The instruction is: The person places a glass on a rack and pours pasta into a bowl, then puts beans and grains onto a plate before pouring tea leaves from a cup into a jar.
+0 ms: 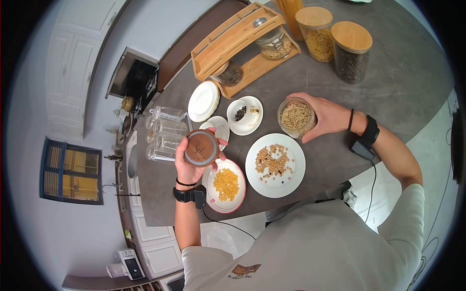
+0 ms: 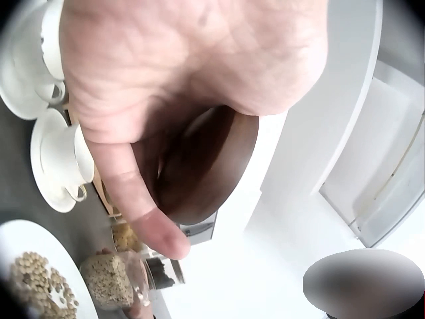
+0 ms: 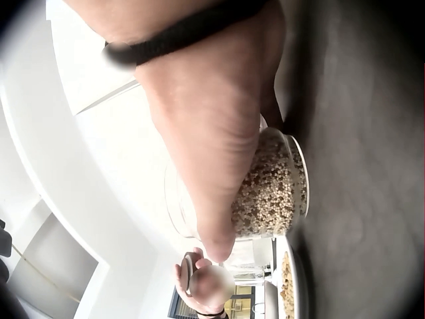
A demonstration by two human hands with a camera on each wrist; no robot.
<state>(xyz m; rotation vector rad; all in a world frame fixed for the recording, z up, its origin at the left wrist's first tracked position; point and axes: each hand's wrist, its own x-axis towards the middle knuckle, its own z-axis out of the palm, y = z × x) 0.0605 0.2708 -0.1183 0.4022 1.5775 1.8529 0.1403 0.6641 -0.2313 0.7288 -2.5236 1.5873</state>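
My left hand (image 1: 188, 169) holds a round brown wooden lid (image 1: 201, 145) by its edge, with its pale sealing ring facing the head camera. The left wrist view shows the thumb (image 2: 156, 229) along the rim of the lid. My right hand (image 1: 326, 115) grips an uncovered glass jar (image 1: 295, 118), its thumb and fingers spread round the side. Small tan and brown grains (image 3: 265, 199) partly fill this jar, and its base is close to the tabletop. A white plate of round beige beans (image 1: 274, 162) lies between the hands, nearer the person.
Left of the bean plate is a red-rimmed plate of yellow pieces (image 1: 225, 186). Cups, saucers and a stack of white plates (image 1: 203, 101) stand behind. Clear glasses (image 1: 167, 140) are at the left; a wooden rack (image 1: 238, 46) and lidded jars (image 1: 351, 53) are at the back.
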